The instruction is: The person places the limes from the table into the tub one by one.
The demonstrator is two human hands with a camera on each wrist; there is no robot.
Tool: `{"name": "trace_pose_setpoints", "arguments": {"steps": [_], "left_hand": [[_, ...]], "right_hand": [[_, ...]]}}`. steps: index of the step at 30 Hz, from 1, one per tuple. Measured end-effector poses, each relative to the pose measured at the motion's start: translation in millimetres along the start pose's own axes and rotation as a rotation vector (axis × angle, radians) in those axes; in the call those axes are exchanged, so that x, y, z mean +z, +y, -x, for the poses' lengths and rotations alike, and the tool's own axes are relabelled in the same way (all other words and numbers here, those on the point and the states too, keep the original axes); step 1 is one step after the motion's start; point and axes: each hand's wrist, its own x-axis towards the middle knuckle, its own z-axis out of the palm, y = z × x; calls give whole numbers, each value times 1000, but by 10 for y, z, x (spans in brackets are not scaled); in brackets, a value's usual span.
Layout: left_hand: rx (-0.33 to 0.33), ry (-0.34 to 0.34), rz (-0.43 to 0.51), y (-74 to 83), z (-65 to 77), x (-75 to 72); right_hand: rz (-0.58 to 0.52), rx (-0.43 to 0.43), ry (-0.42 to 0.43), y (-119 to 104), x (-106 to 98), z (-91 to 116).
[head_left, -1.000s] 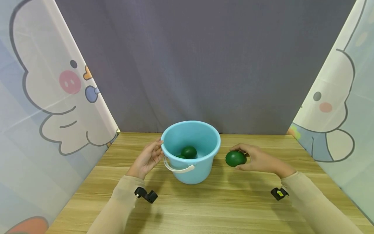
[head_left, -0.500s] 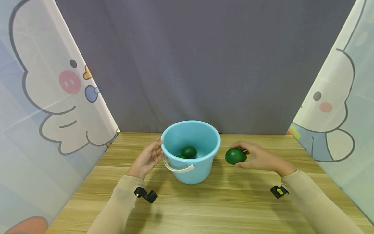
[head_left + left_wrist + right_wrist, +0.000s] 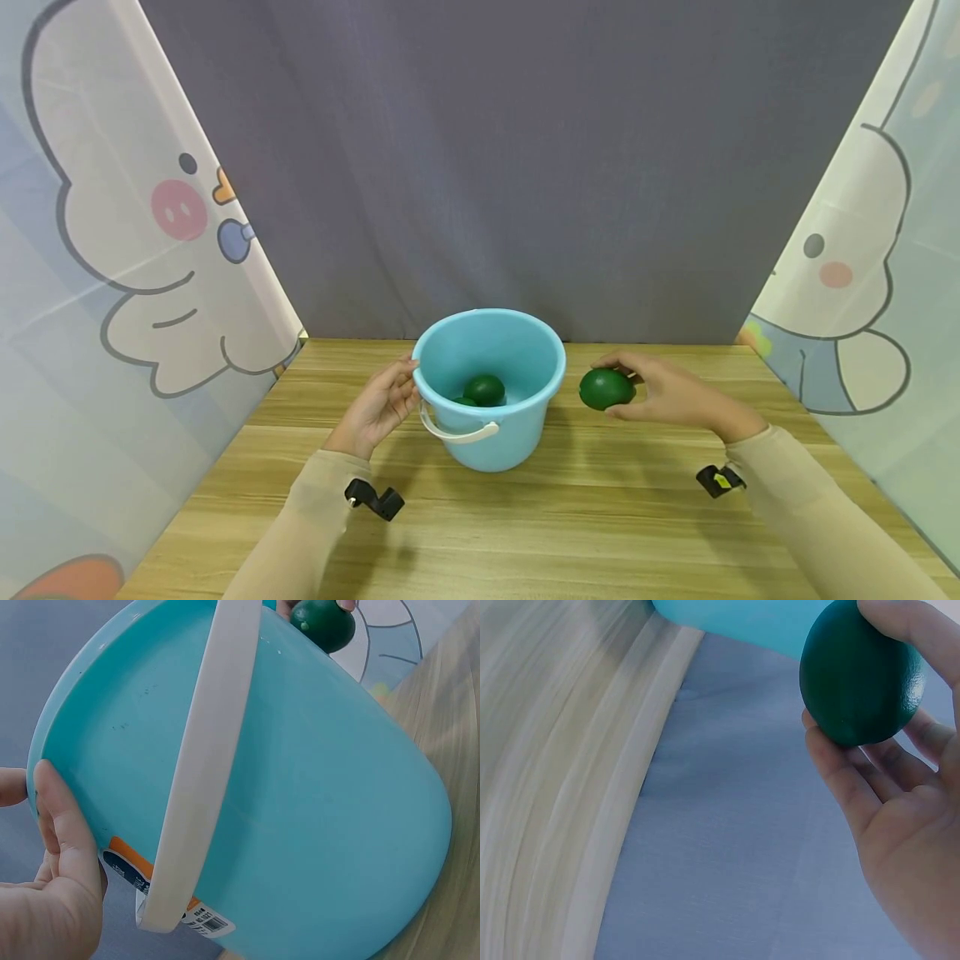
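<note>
My left hand [image 3: 378, 408] holds the rim of a light blue bucket [image 3: 495, 442] at its left side. In the left wrist view, fingers [image 3: 64, 799] lie against the outer wall just under the rim. Off the bucket's right side, my right hand [image 3: 663, 396] grips a dark green, smooth avocado [image 3: 606, 389] between thumb and fingertips. The right wrist view shows the avocado [image 3: 859, 675] close up, raised off the table. Inside the bucket lies another avocado [image 3: 484, 389], with part of a further green one beside it, mostly hidden by the front wall.
The bucket's white handle [image 3: 457, 435] hangs down at the front left. It stands on a wood-grain table [image 3: 525, 533]. A dark grey curtain [image 3: 487, 167] closes off the back, with cartoon-printed cloths on both sides.
My right hand has lifted the avocado slightly higher, keeping it right of the bucket. The left hand and the bucket have stayed in place.
</note>
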Motion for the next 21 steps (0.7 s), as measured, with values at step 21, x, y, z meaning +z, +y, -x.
{"name": "trace_pose_setpoints", "arguments": {"steps": [21], "left_hand": [[0,11,-14,-4,-15,14]], "right_hand": [[8,-2,17,-78,-103,-51]]}}
